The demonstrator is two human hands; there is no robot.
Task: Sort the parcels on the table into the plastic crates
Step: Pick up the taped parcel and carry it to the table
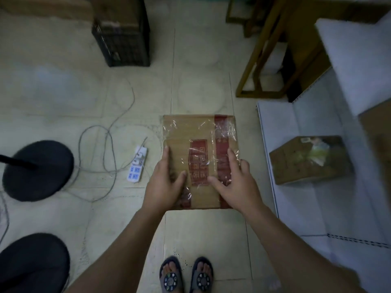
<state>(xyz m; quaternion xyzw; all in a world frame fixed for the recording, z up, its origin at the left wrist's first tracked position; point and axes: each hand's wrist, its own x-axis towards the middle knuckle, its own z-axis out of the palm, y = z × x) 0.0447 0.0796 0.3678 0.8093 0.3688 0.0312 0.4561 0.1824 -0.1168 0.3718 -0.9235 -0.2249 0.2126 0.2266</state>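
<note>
A flat cardboard parcel (pixel 196 132) with red printing and clear tape is held out over the tiled floor. My left hand (pixel 166 182) holds its left near edge, thumb on top and fingers along the side. My right hand (pixel 234 182) holds its right near edge, thumb and fingers spread across the top. A black plastic crate (pixel 121 43) stands on the floor at the far left, with a cardboard box inside. A smaller brown parcel (pixel 311 159) lies on the white table (pixel 296 208) to my right.
A white power strip (pixel 137 164) and loose grey cables (pixel 105 144) lie on the floor to the left. A round dark stand base (pixel 38 170) and another dark round shape (pixel 31 263) sit at the left edge. A wooden frame (pixel 260 66) stands far right. My sandalled feet (pixel 186 275) are below.
</note>
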